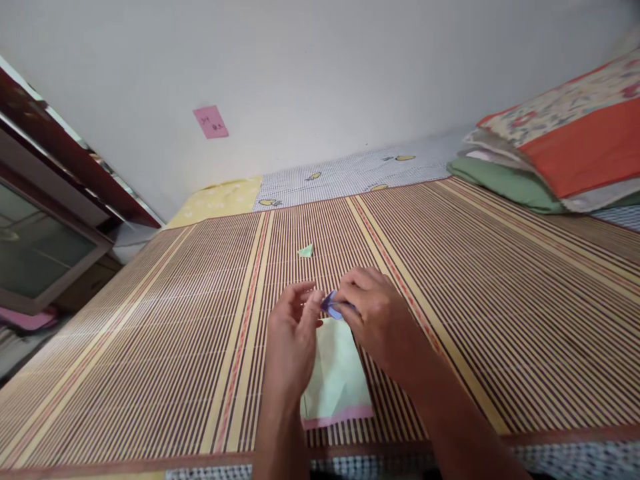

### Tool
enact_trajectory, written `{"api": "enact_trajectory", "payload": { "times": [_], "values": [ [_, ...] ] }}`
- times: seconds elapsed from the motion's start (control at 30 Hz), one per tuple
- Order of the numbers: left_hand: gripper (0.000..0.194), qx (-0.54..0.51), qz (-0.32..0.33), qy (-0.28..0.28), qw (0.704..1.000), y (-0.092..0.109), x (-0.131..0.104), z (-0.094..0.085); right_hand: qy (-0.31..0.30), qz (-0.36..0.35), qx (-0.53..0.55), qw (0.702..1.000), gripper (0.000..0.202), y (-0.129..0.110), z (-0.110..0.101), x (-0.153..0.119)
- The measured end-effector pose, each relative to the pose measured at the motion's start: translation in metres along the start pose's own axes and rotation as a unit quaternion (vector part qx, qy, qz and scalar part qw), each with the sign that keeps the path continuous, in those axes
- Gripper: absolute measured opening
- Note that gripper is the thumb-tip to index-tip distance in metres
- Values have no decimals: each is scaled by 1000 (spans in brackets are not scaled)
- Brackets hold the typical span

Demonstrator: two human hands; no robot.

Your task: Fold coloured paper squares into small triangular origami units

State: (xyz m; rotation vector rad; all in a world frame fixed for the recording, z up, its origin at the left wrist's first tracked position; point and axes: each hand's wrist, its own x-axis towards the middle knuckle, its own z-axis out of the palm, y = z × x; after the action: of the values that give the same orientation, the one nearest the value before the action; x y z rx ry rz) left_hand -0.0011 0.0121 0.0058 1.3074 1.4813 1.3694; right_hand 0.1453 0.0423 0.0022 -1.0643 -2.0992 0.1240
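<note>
A small piece of folded blue-purple paper [332, 305] is held up between my two hands. My left hand [296, 323] pinches its left end between thumb and fingers. From the right, my right hand [369, 308] grips the other side, its fingers covering part of the paper. Below them lies a pale green sheet of paper [337, 373] with a pink strip along its near edge; my left hand hides part of its left side. Beyond the hands, a small folded light green paper piece [305, 251] rests on the mat.
A striped bamboo mat [200, 333] covers the bed. Folded bedding [565, 147] is piled at the far right. A pink note [211, 122] is stuck on the white wall behind. A glass-fronted cabinet [45, 247] stands at the left.
</note>
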Motion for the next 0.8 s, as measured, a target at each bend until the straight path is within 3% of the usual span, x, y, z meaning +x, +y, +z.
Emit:
{"api": "enact_trajectory", "payload": {
  "times": [0.13, 0.27, 0.43, 0.57, 0.7, 0.8],
  "values": [
    [41, -97, -37, -47, 994, 1, 4, -8, 25, 9, 33, 999, 19, 6, -3, 2],
    [45, -190, -87, -63, 976, -4, 3, 2, 19, 4, 50, 999, 17, 7, 1, 1],
    [49, -373, -181, -123, 902, -13, 4, 23, -13, 27, 79, 996, 17, 11, 8, -2],
    [40, -442, -229, -91, 863, -15, 8, 27, -16, 44, 159, 986, 18, 20, -3, -2],
    [33, -446, -258, -35, 856, -13, 11, 25, 69, 78, 176, 979, 10, 34, -21, -3],
    [35, -443, -262, -24, 857, -12, 12, 24, 50, 91, 164, 981, 11, 38, -24, -4]
  ]
}}
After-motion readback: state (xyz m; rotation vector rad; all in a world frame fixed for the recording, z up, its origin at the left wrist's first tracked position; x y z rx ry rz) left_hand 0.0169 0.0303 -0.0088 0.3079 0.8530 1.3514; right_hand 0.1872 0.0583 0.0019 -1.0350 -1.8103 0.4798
